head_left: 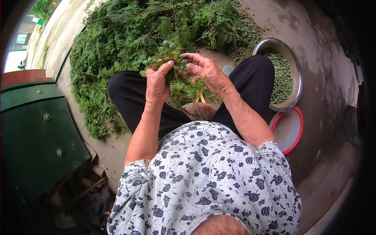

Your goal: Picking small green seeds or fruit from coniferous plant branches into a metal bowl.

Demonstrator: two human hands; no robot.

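The left hand (158,80) gripped a conifer sprig (162,58) bearing green berries, its thumb pressed against the stems. The sprig was raised above the floor (325,105), between the two knees. The right hand (207,72) was positioned at the right side of the sprig, with thumb and forefinger bent toward each other; whether the fingertips pinched a berry could not be determined. A pile of cut branches (129,39) lay beyond the hands and extended along the floor's left edge. Loose berries (244,47) were scattered at the right edge of the pile. A metal bowl (299,84), partly filled with picked berries (280,76), stood beside the right knee, toward the floor's right edge. A white basin (288,129) with a red rim was located at the bowl's near edge. A dark green panel (39,129) stood along the floor's left edge, nearer than the pile.
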